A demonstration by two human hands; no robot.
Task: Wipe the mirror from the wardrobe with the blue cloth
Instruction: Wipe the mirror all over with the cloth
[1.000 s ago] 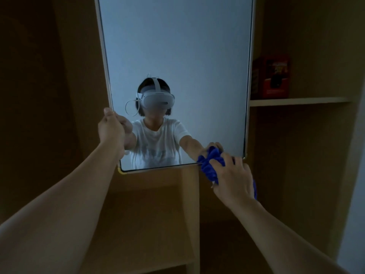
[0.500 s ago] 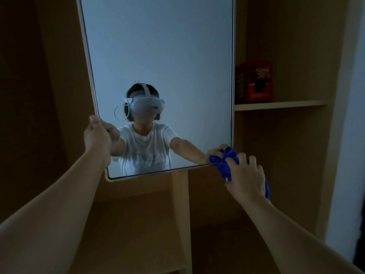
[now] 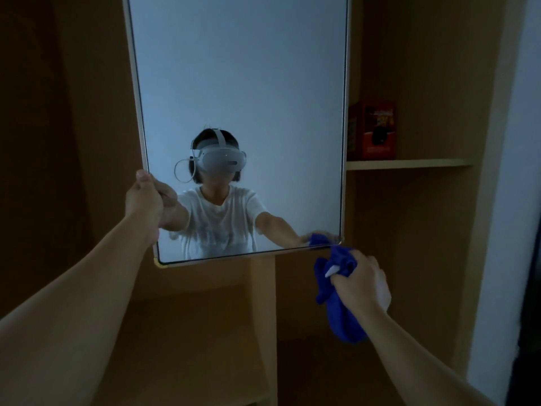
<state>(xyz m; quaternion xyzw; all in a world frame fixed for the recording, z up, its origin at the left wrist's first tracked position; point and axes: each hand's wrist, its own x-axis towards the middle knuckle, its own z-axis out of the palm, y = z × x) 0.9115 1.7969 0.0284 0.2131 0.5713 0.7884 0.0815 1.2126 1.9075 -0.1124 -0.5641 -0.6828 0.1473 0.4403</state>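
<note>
A tall rectangular mirror (image 3: 240, 83) with a thin pale frame stands upright in front of the wooden wardrobe (image 3: 424, 230). My left hand (image 3: 143, 200) grips its left edge low down, thumb on the frame. My right hand (image 3: 361, 281) holds the bunched blue cloth (image 3: 339, 306) just below the mirror's lower right corner, off the glass. The cloth hangs down under my fist. The glass reflects a person in a white shirt wearing a headset.
A red box (image 3: 377, 130) stands on a wardrobe shelf (image 3: 409, 164) right of the mirror. A vertical wooden divider (image 3: 263, 317) runs down below the mirror's bottom edge. A pale wall (image 3: 509, 200) borders the wardrobe at the right.
My right hand with the cloth has slid down and right, off the mirror's lower right corner. My left hand keeps its grip on the left edge.
</note>
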